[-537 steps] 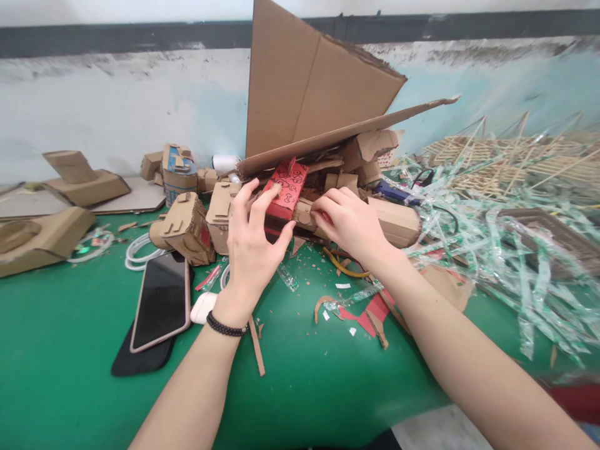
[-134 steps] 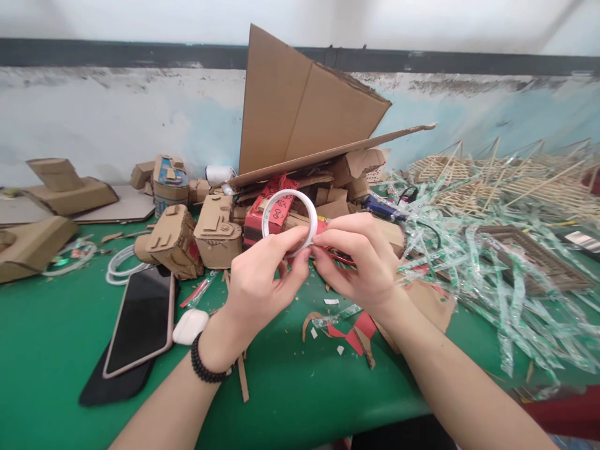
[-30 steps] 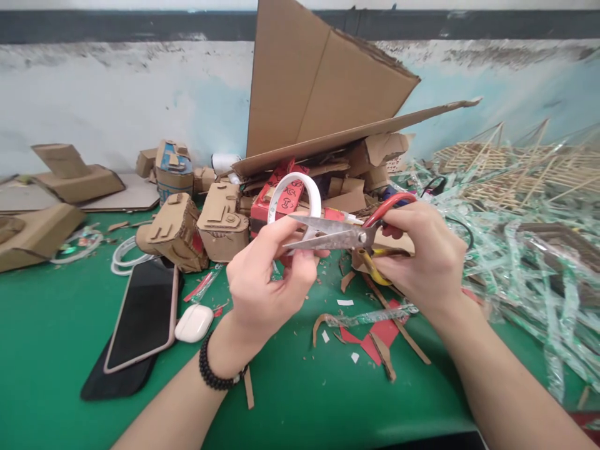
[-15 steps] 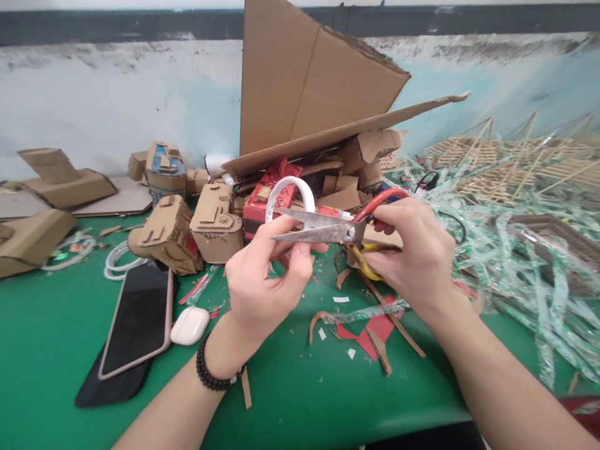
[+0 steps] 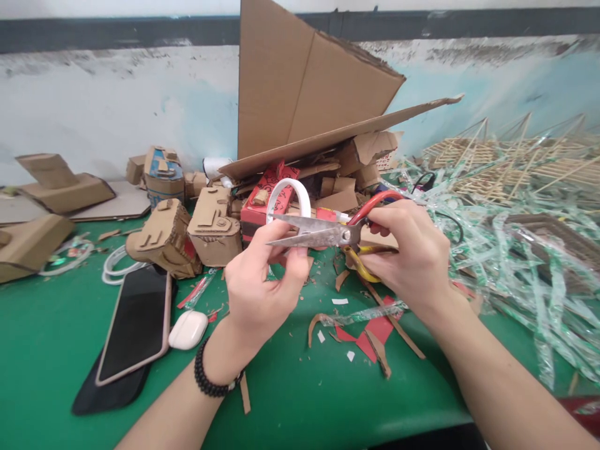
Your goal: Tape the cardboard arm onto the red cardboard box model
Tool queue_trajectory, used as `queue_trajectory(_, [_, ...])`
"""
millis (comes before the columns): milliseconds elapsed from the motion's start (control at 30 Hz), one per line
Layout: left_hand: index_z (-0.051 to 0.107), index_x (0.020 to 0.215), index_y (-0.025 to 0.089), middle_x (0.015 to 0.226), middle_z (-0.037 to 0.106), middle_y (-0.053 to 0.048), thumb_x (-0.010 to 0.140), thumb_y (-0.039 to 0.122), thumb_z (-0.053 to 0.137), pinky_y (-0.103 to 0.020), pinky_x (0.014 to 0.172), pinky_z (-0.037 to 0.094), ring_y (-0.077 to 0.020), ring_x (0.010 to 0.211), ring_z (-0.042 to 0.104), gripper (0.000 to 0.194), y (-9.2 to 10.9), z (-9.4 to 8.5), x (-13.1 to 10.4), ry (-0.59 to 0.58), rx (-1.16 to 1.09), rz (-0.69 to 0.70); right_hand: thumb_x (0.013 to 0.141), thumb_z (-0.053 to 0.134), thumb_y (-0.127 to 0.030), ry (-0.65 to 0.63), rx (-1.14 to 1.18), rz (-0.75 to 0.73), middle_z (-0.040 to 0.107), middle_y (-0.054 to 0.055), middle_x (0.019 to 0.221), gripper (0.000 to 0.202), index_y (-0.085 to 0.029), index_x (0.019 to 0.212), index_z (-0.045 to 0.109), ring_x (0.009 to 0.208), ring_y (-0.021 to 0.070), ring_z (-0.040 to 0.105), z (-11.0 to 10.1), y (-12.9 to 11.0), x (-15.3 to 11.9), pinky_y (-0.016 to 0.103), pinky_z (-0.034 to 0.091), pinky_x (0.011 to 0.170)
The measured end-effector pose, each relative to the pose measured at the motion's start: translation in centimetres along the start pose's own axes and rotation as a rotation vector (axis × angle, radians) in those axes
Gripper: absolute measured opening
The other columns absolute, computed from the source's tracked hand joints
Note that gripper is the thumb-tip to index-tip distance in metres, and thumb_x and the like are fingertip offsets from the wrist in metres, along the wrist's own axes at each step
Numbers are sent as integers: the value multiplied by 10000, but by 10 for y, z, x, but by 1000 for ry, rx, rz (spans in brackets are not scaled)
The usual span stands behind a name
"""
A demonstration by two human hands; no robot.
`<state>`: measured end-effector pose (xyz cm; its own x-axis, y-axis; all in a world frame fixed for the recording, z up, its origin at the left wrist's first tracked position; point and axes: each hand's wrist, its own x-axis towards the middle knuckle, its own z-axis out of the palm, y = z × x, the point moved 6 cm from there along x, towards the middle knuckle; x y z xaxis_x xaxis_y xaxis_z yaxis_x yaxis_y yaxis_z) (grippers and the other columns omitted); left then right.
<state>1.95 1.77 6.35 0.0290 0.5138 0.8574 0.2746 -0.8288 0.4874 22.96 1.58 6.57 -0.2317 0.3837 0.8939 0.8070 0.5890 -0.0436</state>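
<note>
My left hand point(image 5: 262, 275), with a dark beaded bracelet at the wrist, pinches a white ring-shaped strip point(image 5: 304, 199), perhaps a tape roll; its lower part is hidden behind fingers and blades. My right hand point(image 5: 409, 250) grips scissors point(image 5: 345, 235) by their handles, one red and one yellow. The two blades are slightly parted and point left, crossing in front of the ring close to my left fingers. I cannot tell whether the blades touch the ring. Behind the ring lies a red patterned box point(image 5: 253, 215).
Cardboard models point(image 5: 215, 228) and a phone point(image 5: 138, 319) with a white earbud case point(image 5: 188, 330) are on the left. Large cardboard sheets point(image 5: 281, 75) lean at the back. Clear plastic strips point(image 5: 525, 287) and thin sticks point(image 5: 497, 162) heap up on the right. Scraps point(image 5: 377, 331) litter the green tabletop point(image 5: 328, 400).
Very little differs. The view has shifted slightly, and both hands keep their hold on the ring and the scissors in almost the same pose.
</note>
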Motion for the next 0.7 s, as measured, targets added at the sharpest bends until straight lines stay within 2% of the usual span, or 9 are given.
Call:
queue_trajectory(233, [707, 1207, 201, 816, 808, 25, 1005, 166, 702, -197, 604, 633, -117, 607, 753, 205, 1, -2, 0, 7, 46, 5, 812, 689, -84, -26, 58, -21, 716, 33, 858, 312, -262, 1068, 667, 755, 244, 675, 0, 0, 0, 377, 494, 685])
queue_trajectory(367, [704, 1209, 198, 859, 829, 9, 1008, 165, 683, -208, 625, 650, -122, 629, 761, 205, 2, -2, 0, -3, 54, -20, 814, 707, -96, -38, 70, -13, 728, 32, 857, 314, -266, 1075, 672, 731, 240, 674, 2, 1, -2, 375, 496, 675])
queue_trajectory(700, [704, 1192, 189, 875, 840, -1, 1008, 189, 681, -177, 535, 603, -93, 537, 705, 185, 6, -3, 3, 7, 132, 25, 868, 746, -82, -14, 49, 3, 670, -6, 811, 317, -285, 1093, 654, 710, 213, 636, 0, -4, 0, 362, 492, 670])
